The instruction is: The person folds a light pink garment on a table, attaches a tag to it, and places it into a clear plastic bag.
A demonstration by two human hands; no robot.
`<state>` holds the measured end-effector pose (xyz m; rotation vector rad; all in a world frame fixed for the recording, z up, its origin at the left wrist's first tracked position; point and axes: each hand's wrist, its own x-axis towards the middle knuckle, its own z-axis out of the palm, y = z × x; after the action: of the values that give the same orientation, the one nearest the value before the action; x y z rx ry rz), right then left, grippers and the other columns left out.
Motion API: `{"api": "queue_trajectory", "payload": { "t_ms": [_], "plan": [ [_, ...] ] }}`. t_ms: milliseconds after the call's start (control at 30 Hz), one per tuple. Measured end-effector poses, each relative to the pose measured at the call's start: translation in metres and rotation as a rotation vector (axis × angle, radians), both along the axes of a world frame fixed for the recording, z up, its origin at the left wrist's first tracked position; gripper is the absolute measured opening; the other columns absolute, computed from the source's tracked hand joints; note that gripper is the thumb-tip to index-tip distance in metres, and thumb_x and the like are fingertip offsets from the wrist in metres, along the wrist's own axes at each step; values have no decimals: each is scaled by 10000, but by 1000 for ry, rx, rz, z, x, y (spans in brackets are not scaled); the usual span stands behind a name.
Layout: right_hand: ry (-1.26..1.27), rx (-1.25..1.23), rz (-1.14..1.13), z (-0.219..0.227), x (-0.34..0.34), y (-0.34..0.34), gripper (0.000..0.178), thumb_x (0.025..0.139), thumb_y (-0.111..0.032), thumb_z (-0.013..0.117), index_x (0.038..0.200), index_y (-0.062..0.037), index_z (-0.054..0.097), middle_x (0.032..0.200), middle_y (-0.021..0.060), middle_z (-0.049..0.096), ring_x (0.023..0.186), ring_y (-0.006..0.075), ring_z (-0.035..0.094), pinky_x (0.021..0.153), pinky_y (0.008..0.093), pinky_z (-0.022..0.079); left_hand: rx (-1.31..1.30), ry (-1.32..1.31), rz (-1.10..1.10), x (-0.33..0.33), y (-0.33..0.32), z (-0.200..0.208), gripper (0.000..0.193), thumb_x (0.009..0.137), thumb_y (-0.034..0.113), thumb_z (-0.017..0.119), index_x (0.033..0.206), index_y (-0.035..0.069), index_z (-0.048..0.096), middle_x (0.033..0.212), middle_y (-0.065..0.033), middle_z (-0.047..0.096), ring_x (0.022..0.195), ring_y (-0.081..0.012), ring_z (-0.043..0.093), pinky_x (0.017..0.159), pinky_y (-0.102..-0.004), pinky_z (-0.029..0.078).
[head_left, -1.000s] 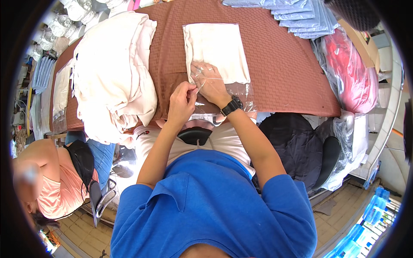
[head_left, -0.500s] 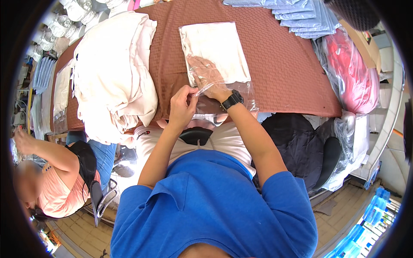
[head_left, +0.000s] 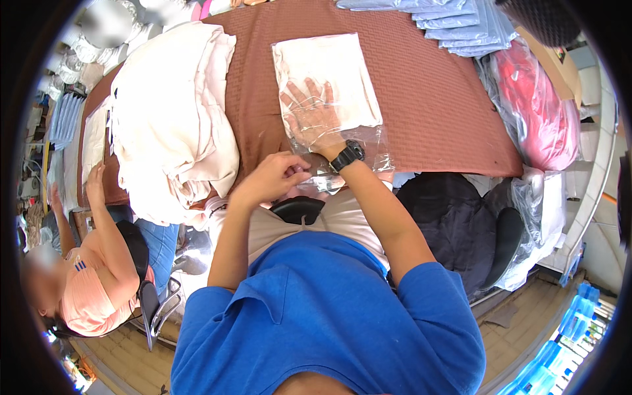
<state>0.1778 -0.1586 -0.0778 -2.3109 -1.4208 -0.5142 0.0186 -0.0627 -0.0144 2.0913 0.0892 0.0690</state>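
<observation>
A folded cream garment (head_left: pixel 336 59) lies in a clear plastic bag (head_left: pixel 372 145) on the brown table cover. My right hand (head_left: pixel 313 118), with a black watch at its wrist, reaches inside the bag. Its fingers are spread flat over the garment's lower left part and show through the film. Just left of the bag's near end, my left hand (head_left: pixel 276 174) is closed in a pinch on the loose film at the opening; the fingertips partly hide what they grip.
A heap of cream cloth (head_left: pixel 171 118) covers the table's left side. Blue bagged packets (head_left: pixel 461 26) are stacked far right, beside a bagged red bundle (head_left: pixel 533 112). A co-worker in a pink top (head_left: pixel 99 283) sits at left. Dark fabric (head_left: pixel 447 230) is right of my lap.
My right hand has spread its fingers flat on the garment. My left hand has come down nearer to me. The co-worker's arms have moved toward the table.
</observation>
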Motion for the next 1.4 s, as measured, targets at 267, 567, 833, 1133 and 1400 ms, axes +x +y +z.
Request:
{"api": "queue_trajectory", "payload": {
  "t_ms": [267, 567, 833, 1133, 1400],
  "plan": [
    [-2, -129, -60, -7, 4, 3, 528, 945, -328, 547, 1415, -88, 563, 1545, 117, 450, 1467, 391, 325, 1208, 629, 148, 504, -191, 140, 104, 53, -31, 494, 1054, 327, 468, 1502, 119, 448, 1605, -94, 358, 1454, -292, 370, 1176, -497, 304],
    [195, 40, -6, 14, -45, -49, 556, 995, -320, 550, 1488, -74, 473, 1602, 149, 363, 1507, 354, 264, 1215, 564, 184, 815, -133, 232, 112, 80, -75, 638, 1069, 454, 355, 1596, 107, 261, 1661, -125, 235, 1538, -307, 202, 1248, -509, 145],
    [741, -39, 250, 123, -52, -102, 363, 883, -106, 665, 1240, -41, 658, 1219, 176, 664, 1016, 369, 656, 897, 431, 531, 153, -160, 531, 111, 81, -31, 497, 993, 174, 590, 1436, -4, 454, 1386, -258, 531, 1265, -400, 539, 1058, -444, 443],
    [529, 71, -132, 107, -21, -157, 187, 871, -106, 688, 1031, -9, 690, 1007, 196, 670, 890, 377, 661, 782, 448, 538, 261, -259, 95, 24, 18, 29, 382, 944, 163, 676, 1300, 47, 598, 1391, -164, 523, 1294, -330, 529, 1089, -416, 417],
    [1537, 646, -204, 53, -94, -139, 425, 997, -56, 562, 1376, 119, 479, 1261, 230, 618, 977, 250, 710, 817, 317, 582, 323, -412, 320, 97, 71, 6, 323, 939, 159, 662, 1223, 14, 610, 1288, -195, 595, 1236, -383, 552, 1061, -423, 437]
  ]
}}
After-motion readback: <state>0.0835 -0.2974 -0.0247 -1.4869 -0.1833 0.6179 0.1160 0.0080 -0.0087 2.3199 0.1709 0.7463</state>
